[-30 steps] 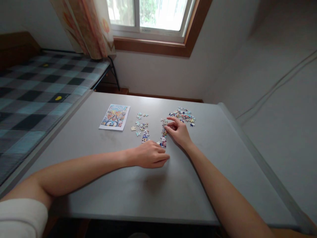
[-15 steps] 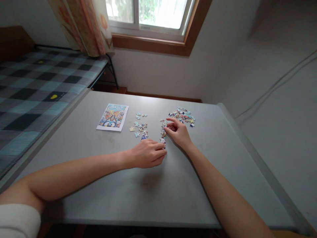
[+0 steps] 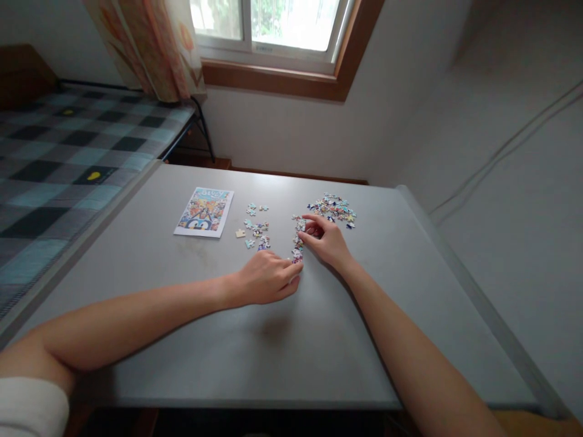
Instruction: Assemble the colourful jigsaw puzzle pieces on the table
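A narrow strip of joined puzzle pieces (image 3: 298,240) runs front to back on the grey table (image 3: 273,340). My left hand (image 3: 268,278) lies at the strip's near end, fingers curled with their tips on the lowest pieces. My right hand (image 3: 325,240) rests against the strip's right side, thumb and fingers pinched at its upper part. Whether a loose piece sits in either pinch is too small to see. A heap of loose pieces (image 3: 334,209) lies just beyond my right hand. A few small clusters of pieces (image 3: 255,227) lie left of the strip.
A colourful reference picture (image 3: 203,210) lies flat at the table's left. A bed with a checked cover (image 3: 59,164) runs along the table's left edge. A window and a curtain (image 3: 150,42) stand behind. The white wall is close on the right.
My left hand has slid up the table, from beside the strip's near end onto its lowest pieces. My right hand has stayed on the strip. The view has shifted slightly.
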`<state>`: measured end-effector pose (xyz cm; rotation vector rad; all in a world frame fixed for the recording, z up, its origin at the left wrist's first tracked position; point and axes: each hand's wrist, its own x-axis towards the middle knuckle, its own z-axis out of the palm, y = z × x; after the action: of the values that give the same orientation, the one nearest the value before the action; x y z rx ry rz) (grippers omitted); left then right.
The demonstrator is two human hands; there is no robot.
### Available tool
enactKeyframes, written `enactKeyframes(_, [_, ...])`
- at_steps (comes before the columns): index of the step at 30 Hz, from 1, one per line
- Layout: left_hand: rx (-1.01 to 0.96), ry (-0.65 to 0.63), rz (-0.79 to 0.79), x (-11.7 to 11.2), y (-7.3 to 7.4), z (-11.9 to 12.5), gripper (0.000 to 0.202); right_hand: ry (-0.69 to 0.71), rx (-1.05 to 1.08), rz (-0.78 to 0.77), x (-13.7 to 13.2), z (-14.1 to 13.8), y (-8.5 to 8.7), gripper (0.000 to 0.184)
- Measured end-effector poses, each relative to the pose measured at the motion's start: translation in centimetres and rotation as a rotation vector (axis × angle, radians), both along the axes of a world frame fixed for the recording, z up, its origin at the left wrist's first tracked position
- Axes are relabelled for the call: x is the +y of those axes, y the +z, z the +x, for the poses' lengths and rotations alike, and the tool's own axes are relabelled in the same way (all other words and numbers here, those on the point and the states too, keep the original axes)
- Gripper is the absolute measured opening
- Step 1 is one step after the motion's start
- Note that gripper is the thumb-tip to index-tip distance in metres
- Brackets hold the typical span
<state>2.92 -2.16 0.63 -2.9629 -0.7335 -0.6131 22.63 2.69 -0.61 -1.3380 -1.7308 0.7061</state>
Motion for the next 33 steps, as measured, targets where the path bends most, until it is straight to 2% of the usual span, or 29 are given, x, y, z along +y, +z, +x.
enactKeyframes(4, [-0.004, 0.039, 0.007, -0.1, -0.1, 0.0, 0.024, 0.014, -0.038, 0.013, -0.2, -0.1, 0.3, 0.039])
enactKeyframes(13, [-0.01, 0.02, 0.037, -0.2, 0.0, -0.1, 0.023, -0.008, -0.125, 0.017, -0.3, -0.2, 0.7, 0.047])
enactKeyframes(22, [-0.022, 0.013, 0.04, -0.2, 0.2, -0.1, 0.023, 0.053, -0.174, 0.038, -0.3, 0.3, 1.0, 0.041])
enactKeyframes(33, [-0.012, 0.015, 0.023, -0.2, 0.2, -0.2, 0.023, 0.091, -0.196, -0.018, -0.5, 0.6, 1.5, 0.032])
